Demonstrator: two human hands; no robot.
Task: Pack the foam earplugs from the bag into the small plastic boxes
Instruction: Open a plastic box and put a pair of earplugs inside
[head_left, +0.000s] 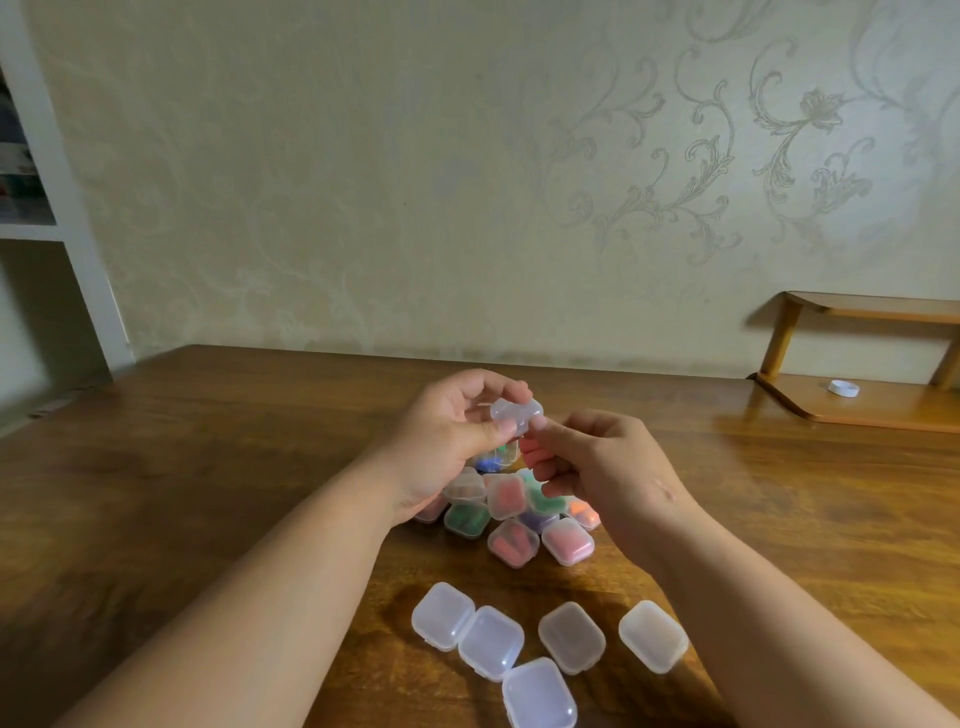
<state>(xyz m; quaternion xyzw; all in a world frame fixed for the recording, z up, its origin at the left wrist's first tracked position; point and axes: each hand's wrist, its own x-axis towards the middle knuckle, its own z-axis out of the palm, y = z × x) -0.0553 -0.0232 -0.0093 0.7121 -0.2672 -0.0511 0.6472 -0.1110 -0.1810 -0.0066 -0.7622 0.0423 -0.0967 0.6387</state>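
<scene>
Raised, left hand (441, 434) pinches box (517, 412); right hand (608, 467) touches.

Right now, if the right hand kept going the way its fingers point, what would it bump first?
Probably the small clear box that the left hand holds. The right hand aims its fingertips up and left at it, nearly touching. Depth is hard to judge from one view.

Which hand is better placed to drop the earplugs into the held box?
Probably the right. The right hand pinches what look like pink earplugs just beside the box, while the left hand is occupied gripping that box above the filled boxes.
</scene>
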